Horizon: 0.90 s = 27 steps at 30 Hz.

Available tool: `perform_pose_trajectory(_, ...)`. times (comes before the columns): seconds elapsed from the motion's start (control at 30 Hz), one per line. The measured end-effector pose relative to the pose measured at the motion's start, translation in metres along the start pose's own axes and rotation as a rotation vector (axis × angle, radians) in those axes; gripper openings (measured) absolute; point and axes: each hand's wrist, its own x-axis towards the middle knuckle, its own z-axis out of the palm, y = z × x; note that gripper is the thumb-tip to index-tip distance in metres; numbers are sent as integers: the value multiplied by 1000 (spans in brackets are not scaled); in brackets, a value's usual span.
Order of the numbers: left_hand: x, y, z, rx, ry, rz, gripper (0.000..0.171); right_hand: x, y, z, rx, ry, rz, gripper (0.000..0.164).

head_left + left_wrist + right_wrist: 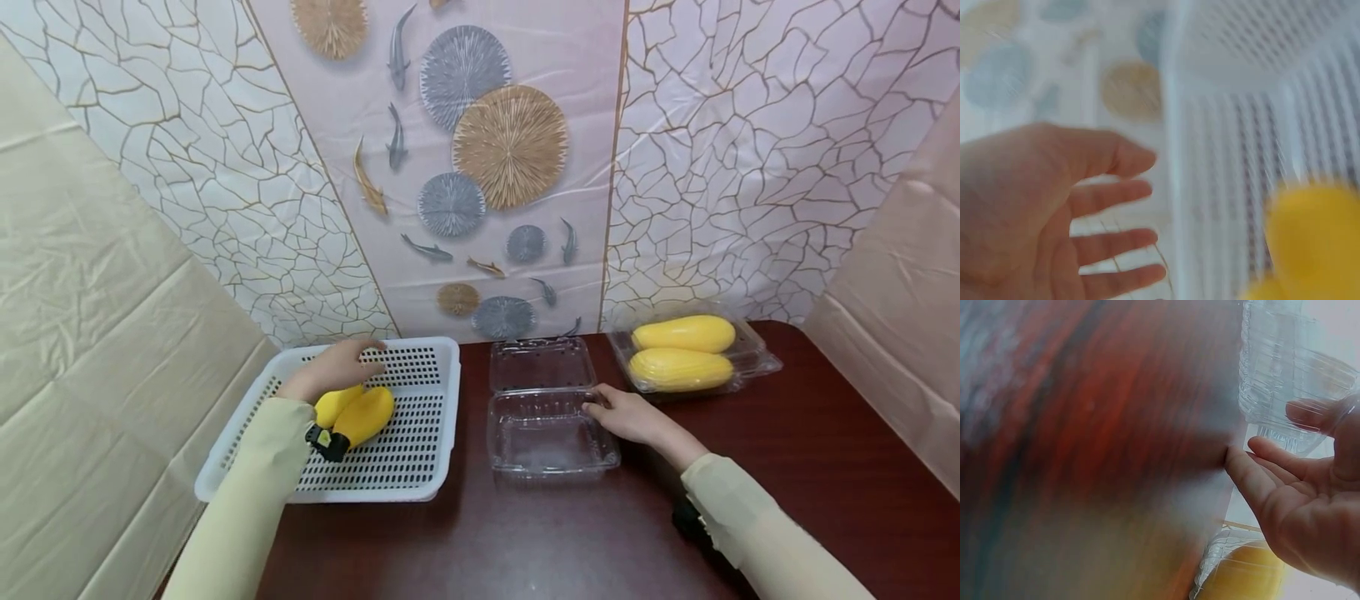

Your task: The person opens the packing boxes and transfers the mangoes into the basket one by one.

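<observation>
Clear container: sitting open on the table, its base showing mid-scene and its lid lying back toward twelve o'clock.
Right hand: taking the two o'clock edge here, thumb reaching over the rim, fingers staying outside and low by the tabletop, so the plastic side is being held between them!
Basket: waiting over at nine o'clock from the container, white and slotted, a strip of dark red wood showing between the two.
Yellow pieces: two of them lying together inside the basket, the left wrist's black strap partly covering them in the head view.
Left hand: hanging over the basket toward its twelve o'clock side, thumb and fingers standing well apart and gripping nothing.
Plastic pack: resting at two o'clock from the container, two more yellow squash shapes lying side by side within.
Backdrop: rising at twelve o'clock, fish and round fans decorating its middle panel, crackled lines running either side.
</observation>
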Motion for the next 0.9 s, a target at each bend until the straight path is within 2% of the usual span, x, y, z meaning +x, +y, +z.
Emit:
perform_pose_trajectory(0.2, -4, 50, 0, -121, 150, 83, 42, 1, 0, -1, 0, -2, 7, 51)
perform_pose_trajectory(0.43, -18, 109, 13, -317, 196, 209, 42, 1, -3, 1, 1, -2, -5, 48)
perform_pose_trajectory(0.53, -25, 131, 24, -367, 216, 245, 42, 1, -3, 1, 5, -4, -7, 48)
perform_pose_trajectory(0.63, -27, 149, 37, -423, 243, 247, 42, 0, -3, 0, 5, -6, -3, 50)
perform_pose_trajectory(0.8, -23, 169, 64, -544, 294, 230, 44, -1, -2, -1, 6, -13, 2, 53)
perform_pose_trajectory(0.9, -17, 177, 83, -580, 323, 223, 44, -2, -2, -1, 0, -10, -2, 53)
